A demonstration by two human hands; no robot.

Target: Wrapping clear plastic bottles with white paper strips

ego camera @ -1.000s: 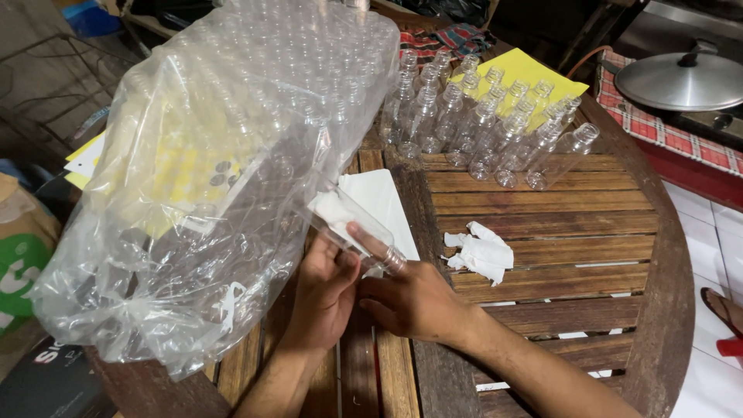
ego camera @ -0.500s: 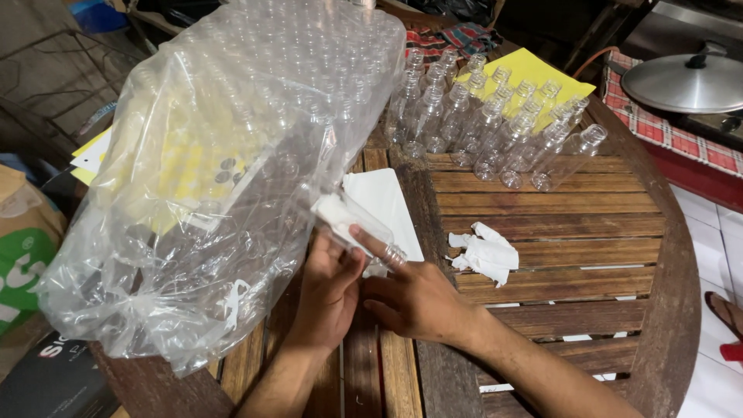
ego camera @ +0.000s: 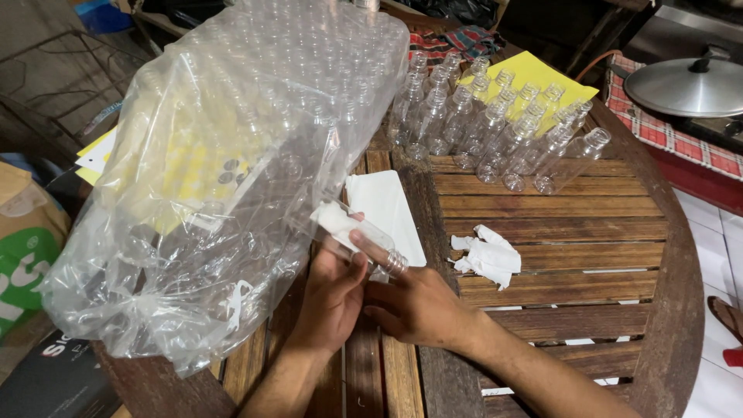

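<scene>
A round wooden table [ego camera: 557, 209] made of brown slats fills the middle. To the right is a pale tiled floor [ego camera: 716, 232]. A red checked cloth [ego camera: 673, 135] lies under a shiny metal lid [ego camera: 685, 85]. The back is dark.

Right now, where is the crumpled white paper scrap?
In the head view the crumpled white paper scrap lies on the wooden table, right of the white sheet and the right hand, below the upright clear bottles.
</scene>
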